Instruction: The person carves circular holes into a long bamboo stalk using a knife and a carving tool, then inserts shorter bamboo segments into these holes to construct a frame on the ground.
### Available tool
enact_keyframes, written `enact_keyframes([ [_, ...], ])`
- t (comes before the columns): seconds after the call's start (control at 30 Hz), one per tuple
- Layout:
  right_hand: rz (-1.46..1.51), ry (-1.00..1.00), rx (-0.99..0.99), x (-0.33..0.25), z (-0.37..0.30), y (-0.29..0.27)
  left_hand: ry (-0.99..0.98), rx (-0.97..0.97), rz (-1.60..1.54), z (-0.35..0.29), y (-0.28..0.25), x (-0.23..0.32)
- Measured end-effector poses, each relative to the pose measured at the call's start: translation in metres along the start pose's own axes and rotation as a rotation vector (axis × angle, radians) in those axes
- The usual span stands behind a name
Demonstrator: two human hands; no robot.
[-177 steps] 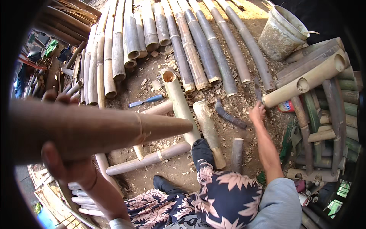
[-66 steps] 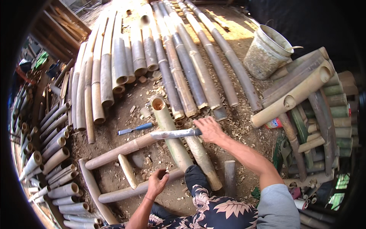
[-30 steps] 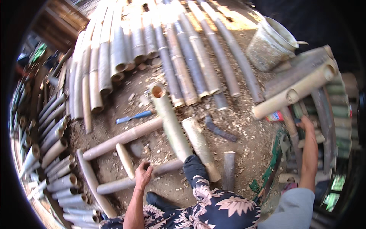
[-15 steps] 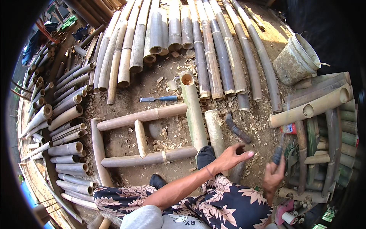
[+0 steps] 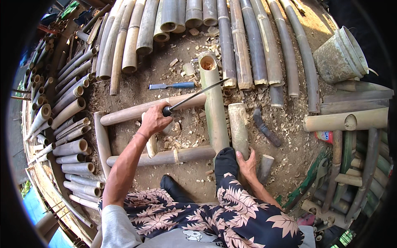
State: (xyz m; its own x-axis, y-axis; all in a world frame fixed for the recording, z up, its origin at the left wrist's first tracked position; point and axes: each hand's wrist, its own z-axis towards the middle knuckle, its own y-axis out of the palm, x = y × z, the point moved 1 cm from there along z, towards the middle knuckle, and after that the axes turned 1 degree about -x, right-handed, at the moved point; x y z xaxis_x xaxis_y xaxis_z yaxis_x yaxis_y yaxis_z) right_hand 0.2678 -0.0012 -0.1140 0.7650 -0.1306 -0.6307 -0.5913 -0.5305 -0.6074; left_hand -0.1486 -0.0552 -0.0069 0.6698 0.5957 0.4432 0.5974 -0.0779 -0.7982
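One closed left hand point(image 5: 154, 120) grips a thin-bladed tool point(image 5: 189, 99) slanting over the bamboo tube point(image 5: 216, 113); the right hand point(image 5: 248, 166) spreads by the short log point(image 5: 238, 126), and any tube roll could make the tool slip

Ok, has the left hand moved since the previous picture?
Yes, leftward: the left hand crossed from right to left of the pale green bamboo pole.
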Motion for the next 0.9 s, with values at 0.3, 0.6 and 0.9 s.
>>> enact_keyframes([
  [0.3, 0.554, -0.050, -0.258, -0.055, 0.014, -0.114, -0.023, -0.243, 0.304, 0.014, 0.023, -0.023],
  [0.6, 0.746, -0.324, -0.284, -0.155, 0.031, -0.185, 0.011, -0.209, 0.302, 0.018, 0.027, -0.026],
  [0.9, 0.579, -0.345, -0.436, -0.209, 0.043, -0.166, 0.006, -0.195, 0.328, 0.015, 0.029, -0.031],
])
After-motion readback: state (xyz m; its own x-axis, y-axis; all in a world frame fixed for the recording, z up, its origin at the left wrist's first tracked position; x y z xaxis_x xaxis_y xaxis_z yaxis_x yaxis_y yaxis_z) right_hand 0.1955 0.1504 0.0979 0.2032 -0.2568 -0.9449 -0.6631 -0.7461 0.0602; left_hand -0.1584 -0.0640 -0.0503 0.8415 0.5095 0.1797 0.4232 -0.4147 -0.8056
